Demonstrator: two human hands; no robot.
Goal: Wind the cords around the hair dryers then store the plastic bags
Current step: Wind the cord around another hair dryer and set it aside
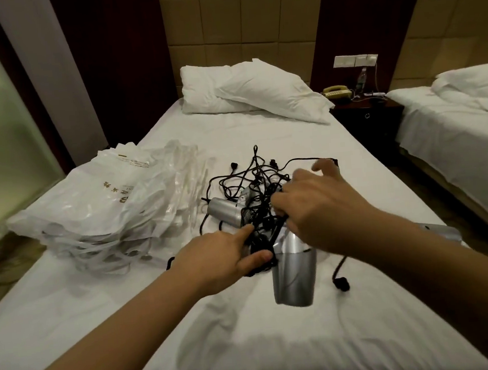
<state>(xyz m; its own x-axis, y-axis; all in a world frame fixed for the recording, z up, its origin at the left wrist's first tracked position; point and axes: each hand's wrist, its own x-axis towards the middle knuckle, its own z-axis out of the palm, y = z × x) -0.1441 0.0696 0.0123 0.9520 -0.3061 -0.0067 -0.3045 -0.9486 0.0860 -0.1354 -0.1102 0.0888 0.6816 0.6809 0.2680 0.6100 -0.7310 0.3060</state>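
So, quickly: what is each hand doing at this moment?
Left hand: grips the black cords at the near hair dryer.
Right hand: curled into the cords; grip cannot be told.

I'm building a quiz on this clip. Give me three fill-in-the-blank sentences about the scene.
1. The bags lie to the ____ of the cords.
2. The dryers' barrels are ____ in colour.
3. Both hands, left and right, reach into the tangled ____.

Missing: left; silver; cords
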